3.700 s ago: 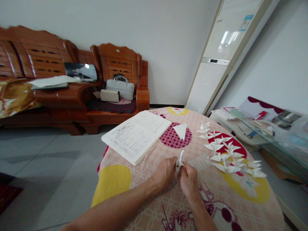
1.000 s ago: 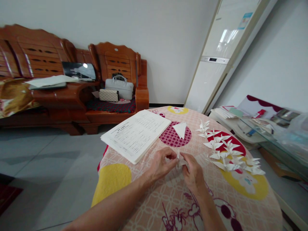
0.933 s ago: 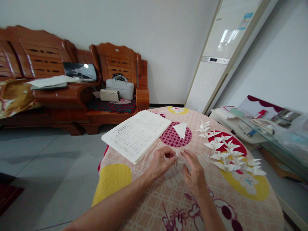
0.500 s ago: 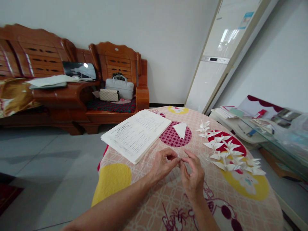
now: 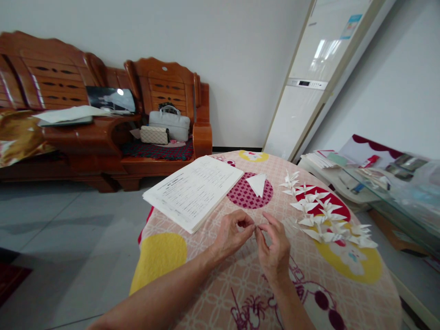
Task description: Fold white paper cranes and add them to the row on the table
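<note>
My left hand (image 5: 234, 233) and my right hand (image 5: 274, 247) meet over the cloth-covered round table, fingertips pinched close together. Whatever lies between them is almost wholly hidden and too small to name. Beyond my fingers rests a folded white paper triangle (image 5: 257, 184). A thick stack of printed sheets (image 5: 195, 192) lies to the left of my hands. Several folded white paper cranes (image 5: 318, 215) stand grouped on the right side of the table.
The patterned tablecloth (image 5: 206, 298) covers the round table. A glass-topped stand (image 5: 381, 192) with papers and plastic bags is at the right. Behind stand a wooden sofa (image 5: 202, 133) holding a grey bag (image 5: 172, 124) and a tall white air conditioner (image 5: 288, 110).
The view has shifted very slightly. Both hands keep nearly the same pinched pose, and the bit of white that showed between the fingertips is now harder to see.
</note>
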### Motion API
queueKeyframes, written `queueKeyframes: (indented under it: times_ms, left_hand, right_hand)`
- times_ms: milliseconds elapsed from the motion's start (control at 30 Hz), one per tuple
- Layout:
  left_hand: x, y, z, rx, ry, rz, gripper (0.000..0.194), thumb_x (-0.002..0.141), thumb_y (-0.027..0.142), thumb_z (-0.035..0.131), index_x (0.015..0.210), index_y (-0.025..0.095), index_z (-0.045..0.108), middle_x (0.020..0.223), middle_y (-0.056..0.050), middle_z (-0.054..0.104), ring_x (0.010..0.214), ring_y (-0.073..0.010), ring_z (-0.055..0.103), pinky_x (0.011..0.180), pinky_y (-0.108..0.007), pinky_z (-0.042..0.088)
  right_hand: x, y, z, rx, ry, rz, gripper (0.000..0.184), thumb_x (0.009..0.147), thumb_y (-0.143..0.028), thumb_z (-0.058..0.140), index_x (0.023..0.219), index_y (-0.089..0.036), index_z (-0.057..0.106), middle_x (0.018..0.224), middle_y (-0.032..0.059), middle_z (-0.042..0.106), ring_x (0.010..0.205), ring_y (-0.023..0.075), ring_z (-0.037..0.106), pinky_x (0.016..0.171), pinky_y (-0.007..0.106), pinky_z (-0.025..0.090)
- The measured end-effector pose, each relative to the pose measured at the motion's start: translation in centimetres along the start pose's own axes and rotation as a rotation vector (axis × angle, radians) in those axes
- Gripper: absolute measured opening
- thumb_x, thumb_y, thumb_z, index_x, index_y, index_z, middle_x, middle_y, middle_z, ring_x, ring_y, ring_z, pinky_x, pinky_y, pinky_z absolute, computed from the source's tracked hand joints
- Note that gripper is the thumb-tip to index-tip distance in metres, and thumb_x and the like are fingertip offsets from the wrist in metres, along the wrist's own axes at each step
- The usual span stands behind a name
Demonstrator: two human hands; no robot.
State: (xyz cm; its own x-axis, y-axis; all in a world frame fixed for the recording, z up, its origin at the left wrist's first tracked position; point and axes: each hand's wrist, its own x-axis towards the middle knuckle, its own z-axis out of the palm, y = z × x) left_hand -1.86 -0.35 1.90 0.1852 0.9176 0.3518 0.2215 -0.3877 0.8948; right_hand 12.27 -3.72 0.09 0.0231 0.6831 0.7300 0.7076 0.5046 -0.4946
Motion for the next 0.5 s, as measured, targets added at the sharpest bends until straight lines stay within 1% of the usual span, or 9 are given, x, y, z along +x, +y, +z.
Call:
queueKeyframes:
  times_ms: [67, 167, 233, 367, 500]
  left_hand:
    - [0.08, -0.20, 0.01, -0.037, -0.018, -0.016, 0.015, 0.077, 0.025, 0.061, 0.067, 0.014, 0.064, 0.065, -0.002, 0.060, 0.064, -0.0131, 0.053, 0.062, -0.024, 0.040]
    - [0.29, -0.72, -0.03, -0.139, -0.068, -0.059, 0.029, 0.084, 0.033, 0.055, 0.064, 0.013, 0.063, 0.059, 0.000, 0.056, 0.059, -0.0112, 0.049, 0.057, -0.023, 0.036]
    - [0.39, -0.94, -0.07, -0.174, -0.092, -0.071, 0.033, 0.085, 0.037, 0.055, 0.064, 0.013, 0.062, 0.058, 0.000, 0.055, 0.057, -0.0104, 0.047, 0.055, -0.022, 0.035]
    - [0.39, -0.59, -0.14, -0.101, -0.061, -0.028, 0.024, 0.079, 0.032, 0.064, 0.065, 0.013, 0.063, 0.060, 0.000, 0.058, 0.059, -0.0108, 0.050, 0.057, -0.022, 0.037]
    - [0.32, -0.13, -0.19, -0.045, -0.020, 0.003, 0.019, 0.078, 0.028, 0.064, 0.065, 0.013, 0.064, 0.062, -0.001, 0.059, 0.061, -0.0115, 0.052, 0.059, -0.023, 0.038]
  right_hand:
    - [-0.02, 0.08, 0.02, -0.001, -0.002, -0.004, 0.008, 0.090, -0.017, 0.051, 0.088, -0.020, 0.059, 0.119, 0.0138, 0.061, 0.108, 0.0255, 0.057, 0.089, 0.045, 0.048]
    - [-0.07, 0.18, 0.06, -0.016, -0.015, -0.010, 0.009, 0.089, -0.016, 0.051, 0.088, -0.020, 0.058, 0.120, 0.0136, 0.061, 0.107, 0.0250, 0.057, 0.089, 0.045, 0.048]
    - [-0.09, 0.22, 0.10, -0.028, -0.023, -0.013, 0.009, 0.089, -0.016, 0.051, 0.087, -0.020, 0.059, 0.120, 0.0139, 0.060, 0.107, 0.0250, 0.057, 0.089, 0.045, 0.048]
    - [-0.06, 0.22, 0.17, -0.025, -0.023, -0.036, 0.009, 0.089, -0.015, 0.052, 0.087, -0.019, 0.059, 0.119, 0.0149, 0.061, 0.107, 0.0250, 0.057, 0.088, 0.044, 0.049]
    - [-0.01, 0.20, 0.18, -0.004, -0.029, -0.036, 0.007, 0.089, -0.016, 0.053, 0.089, -0.019, 0.059, 0.118, 0.0153, 0.061, 0.108, 0.0255, 0.057, 0.089, 0.045, 0.049]
